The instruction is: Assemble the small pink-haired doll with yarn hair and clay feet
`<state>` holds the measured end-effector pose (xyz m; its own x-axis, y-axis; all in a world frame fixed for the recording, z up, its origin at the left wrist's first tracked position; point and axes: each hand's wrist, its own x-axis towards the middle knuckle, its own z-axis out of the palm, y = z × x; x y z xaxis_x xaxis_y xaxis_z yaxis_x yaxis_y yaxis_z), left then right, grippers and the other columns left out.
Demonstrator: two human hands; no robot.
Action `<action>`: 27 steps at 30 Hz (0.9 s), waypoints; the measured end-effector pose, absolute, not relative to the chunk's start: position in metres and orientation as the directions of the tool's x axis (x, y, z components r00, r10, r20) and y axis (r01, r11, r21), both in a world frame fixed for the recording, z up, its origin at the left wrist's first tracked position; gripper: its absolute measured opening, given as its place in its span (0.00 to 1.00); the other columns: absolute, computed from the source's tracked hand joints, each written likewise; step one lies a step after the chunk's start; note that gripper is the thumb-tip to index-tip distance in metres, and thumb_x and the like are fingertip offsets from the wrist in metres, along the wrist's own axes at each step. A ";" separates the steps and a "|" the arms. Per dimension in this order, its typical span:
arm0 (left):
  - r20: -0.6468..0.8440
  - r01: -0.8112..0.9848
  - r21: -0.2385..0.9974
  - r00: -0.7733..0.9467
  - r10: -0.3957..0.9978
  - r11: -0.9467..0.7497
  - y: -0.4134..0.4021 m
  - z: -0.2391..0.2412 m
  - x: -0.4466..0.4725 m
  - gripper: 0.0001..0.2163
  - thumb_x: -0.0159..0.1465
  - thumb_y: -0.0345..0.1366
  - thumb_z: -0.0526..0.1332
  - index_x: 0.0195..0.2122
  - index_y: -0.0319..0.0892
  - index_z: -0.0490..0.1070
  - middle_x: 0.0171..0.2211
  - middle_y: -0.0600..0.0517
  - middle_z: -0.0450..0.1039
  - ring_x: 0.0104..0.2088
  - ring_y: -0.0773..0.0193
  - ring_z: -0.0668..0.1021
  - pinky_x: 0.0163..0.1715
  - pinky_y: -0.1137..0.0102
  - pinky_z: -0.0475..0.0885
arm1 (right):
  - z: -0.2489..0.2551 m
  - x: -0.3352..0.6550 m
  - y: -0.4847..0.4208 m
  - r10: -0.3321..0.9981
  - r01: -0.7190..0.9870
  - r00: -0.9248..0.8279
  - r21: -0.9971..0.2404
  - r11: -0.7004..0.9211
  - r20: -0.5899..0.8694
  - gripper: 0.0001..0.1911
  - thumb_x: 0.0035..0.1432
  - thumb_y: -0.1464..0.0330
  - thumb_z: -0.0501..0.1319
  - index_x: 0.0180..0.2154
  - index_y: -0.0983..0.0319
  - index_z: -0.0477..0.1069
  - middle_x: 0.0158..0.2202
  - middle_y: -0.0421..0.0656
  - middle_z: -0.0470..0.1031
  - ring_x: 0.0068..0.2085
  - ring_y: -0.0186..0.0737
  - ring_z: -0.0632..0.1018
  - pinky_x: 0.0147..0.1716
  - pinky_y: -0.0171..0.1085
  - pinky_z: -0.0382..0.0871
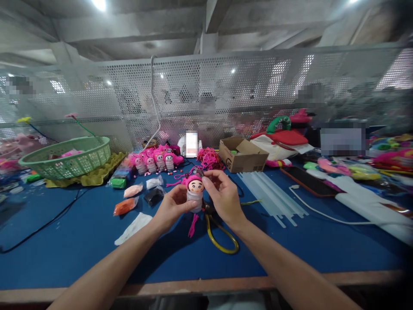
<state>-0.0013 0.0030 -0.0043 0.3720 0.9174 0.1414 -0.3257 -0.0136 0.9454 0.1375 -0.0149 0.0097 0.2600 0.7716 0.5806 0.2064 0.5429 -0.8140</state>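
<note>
A small doll [195,193] with a pink head covering, a painted face and a white wrapped body is held upright just above the blue table. My left hand [176,204] is closed around its body, thumb across the front. My right hand [222,193] pinches at the upper side of the doll's head, by a small dark piece; the fingertips partly hide the contact. Pink strands [193,226] hang under the doll. Beneath my right hand lies a tool with yellow looped handles [222,247], its upper part hidden.
Behind stand several similar dolls [159,161], pink yarn [209,158] and a cardboard box [243,156]. Wrapped clay packets [125,206] and a white tissue [134,228] lie left, near a green basket [67,159]. Translucent sticks [271,196], a phone [308,181] and a white cable [322,219] lie right.
</note>
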 end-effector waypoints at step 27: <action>0.167 -0.348 0.933 0.203 0.965 -0.088 0.011 -0.009 -0.001 0.16 0.45 0.36 0.68 0.32 0.39 0.64 0.25 0.55 0.70 0.25 0.72 0.71 0.25 0.77 0.63 | -0.007 0.133 -0.010 0.921 0.047 -0.002 -0.920 0.390 0.390 0.16 0.50 0.58 0.58 0.37 0.63 0.68 0.36 0.45 0.74 0.36 0.41 0.75 0.35 0.40 0.70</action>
